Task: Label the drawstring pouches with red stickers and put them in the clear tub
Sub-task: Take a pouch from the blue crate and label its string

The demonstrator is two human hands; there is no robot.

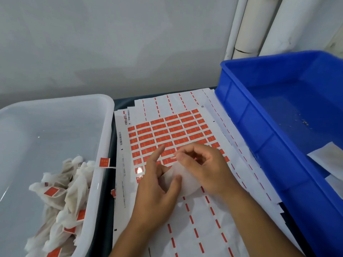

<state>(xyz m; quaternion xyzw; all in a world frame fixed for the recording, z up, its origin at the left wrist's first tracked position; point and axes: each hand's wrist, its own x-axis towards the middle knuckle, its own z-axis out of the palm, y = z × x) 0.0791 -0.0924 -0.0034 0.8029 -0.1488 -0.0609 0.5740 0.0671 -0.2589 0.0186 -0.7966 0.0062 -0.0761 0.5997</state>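
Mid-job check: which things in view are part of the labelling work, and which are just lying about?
In the job:
- white fabric pouch, held by left hand and right hand
- sheet of red rectangular stickers
- clear plastic tub holding labelled pouches

Lying about:
- blue plastic crate
- white pipes

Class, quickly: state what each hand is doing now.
Left hand: holds the thin white fabric pouch.
Right hand: fingers curled, pinching the same pouch's top edge.

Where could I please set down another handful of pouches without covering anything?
The far half of the clear tub is bare, beyond the labelled pouches heaped at its near end. The blue crate floor is mostly bare too. The sticker sheet between them is crowded by both hands.
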